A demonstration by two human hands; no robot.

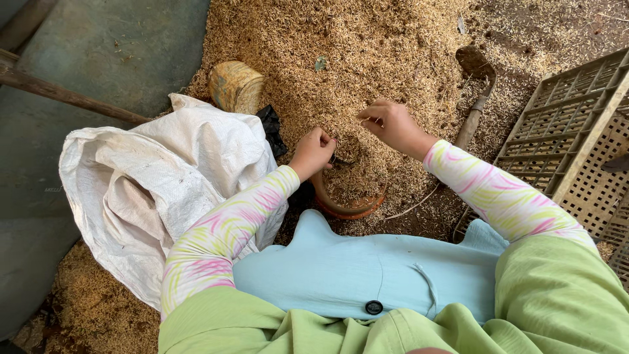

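Pot (pixel 347 208): a round terracotta-coloured pot, filled to heaping with husk; it sits on the ground directly in front of the person's body, only its near rim showing.
Pot relative to hands: below and between both hands; the left hand is right at its left rim, the right hand is above its far right side.
Left hand (pixel 313 152): curled into a loose fist just above the pot's left rim, fingers closed on something small and dark; what it is cannot be told.
Right hand (pixel 392 124): raised over the husk, fingers bent and pinched together at the tips, apparently on a few strands of husk.
Nearer hand: the left.
Husk heap (pixel 367 52): spreads over the ground beyond the pot.
Woven sack (pixel 164 177): white, crumpled, to the left of the left arm.
Tin (pixel 236 86): lies tilted beyond the sack.
Trowel (pixel 477 85): long axis running away from the person, just right of the right hand.
Plastic crate (pixel 576 131): at the far right.
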